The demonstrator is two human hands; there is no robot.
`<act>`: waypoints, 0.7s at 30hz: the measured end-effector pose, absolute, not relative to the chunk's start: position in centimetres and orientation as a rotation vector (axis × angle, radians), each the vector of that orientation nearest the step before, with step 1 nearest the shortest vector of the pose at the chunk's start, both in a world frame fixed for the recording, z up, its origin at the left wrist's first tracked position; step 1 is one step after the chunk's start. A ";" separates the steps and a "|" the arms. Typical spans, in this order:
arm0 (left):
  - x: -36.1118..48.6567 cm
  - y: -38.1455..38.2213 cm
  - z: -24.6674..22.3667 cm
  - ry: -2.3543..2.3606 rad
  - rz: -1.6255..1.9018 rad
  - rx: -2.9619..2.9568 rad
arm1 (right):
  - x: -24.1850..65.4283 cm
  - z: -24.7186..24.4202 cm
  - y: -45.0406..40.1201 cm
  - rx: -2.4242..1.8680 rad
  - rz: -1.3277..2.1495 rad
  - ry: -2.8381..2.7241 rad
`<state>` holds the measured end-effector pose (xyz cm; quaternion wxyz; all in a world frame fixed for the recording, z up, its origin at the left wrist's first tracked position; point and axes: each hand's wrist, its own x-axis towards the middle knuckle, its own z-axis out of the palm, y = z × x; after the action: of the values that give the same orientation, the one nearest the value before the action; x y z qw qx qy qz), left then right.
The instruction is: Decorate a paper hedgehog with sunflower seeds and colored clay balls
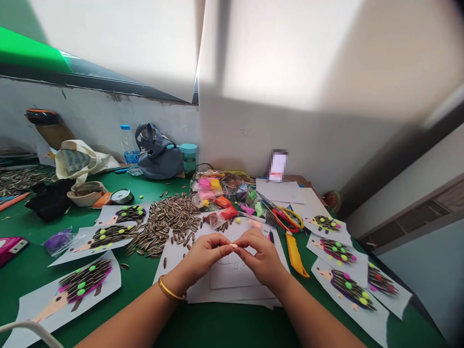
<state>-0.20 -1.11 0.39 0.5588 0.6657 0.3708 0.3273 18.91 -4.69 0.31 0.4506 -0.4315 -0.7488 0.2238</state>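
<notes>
A small pale pinkish piece of modelling clay (234, 245) is pinched between the fingertips of my left hand (208, 256) and my right hand (261, 256). Both hands are closed, meeting above a white sheet of paper (224, 280) that bears a pencil drawing, partly hidden under the fingers. More white sheets lie beneath it. A flat lump of peach clay (255, 224) rests just beyond my right hand, close to a black pen (271, 237). Striped sunflower seeds (170, 217) are heaped beyond my left hand, some scattered onto the paper.
Bagged coloured clay (217, 193) sits at the back, beside scissors (286, 220) and a yellow utility knife (296, 256). Hedgehog pictures made with seeds lie left (87, 285) and right (348, 287). A phone (278, 166) leans behind. A bottle (129, 150) and grey bag (159, 154) stand back left.
</notes>
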 end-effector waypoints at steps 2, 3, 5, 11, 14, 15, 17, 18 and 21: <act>-0.2 -1.1 0.3 0.872 0.788 1.607 | 18.8 0.3 -4.8 -1.082 0.521 -1.842; -0.2 -1.1 0.2 0.880 0.800 1.641 | 18.8 0.2 -4.8 -1.090 0.506 -1.840; -0.1 -1.2 0.1 0.921 0.829 1.732 | 18.7 0.0 -4.8 -1.110 0.488 -1.842; -0.1 -1.4 -0.5 1.010 0.976 1.981 | 19.0 -0.2 -4.6 -1.167 0.563 -1.890; -0.2 -1.4 -0.5 1.035 1.020 2.006 | 19.1 -0.3 -4.5 -1.195 0.621 -1.878; -0.2 -1.3 -0.5 1.038 1.022 2.000 | 19.1 -0.4 -4.5 -1.199 0.639 -1.870; -0.1 -1.3 -0.5 1.034 1.009 1.973 | 19.1 -0.4 -4.5 -1.193 0.669 -1.855; -0.1 -1.3 -0.4 1.030 0.992 1.955 | 19.1 -0.4 -4.5 -1.187 0.678 -1.849; 0.0 -1.3 -0.3 1.017 0.926 1.910 | 19.0 -0.2 -4.5 -1.190 0.675 -1.833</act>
<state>-0.04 -1.30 -0.34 0.3838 0.7492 0.3992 0.3635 19.04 -4.53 -0.19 0.4142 -0.4736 -0.7294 0.2687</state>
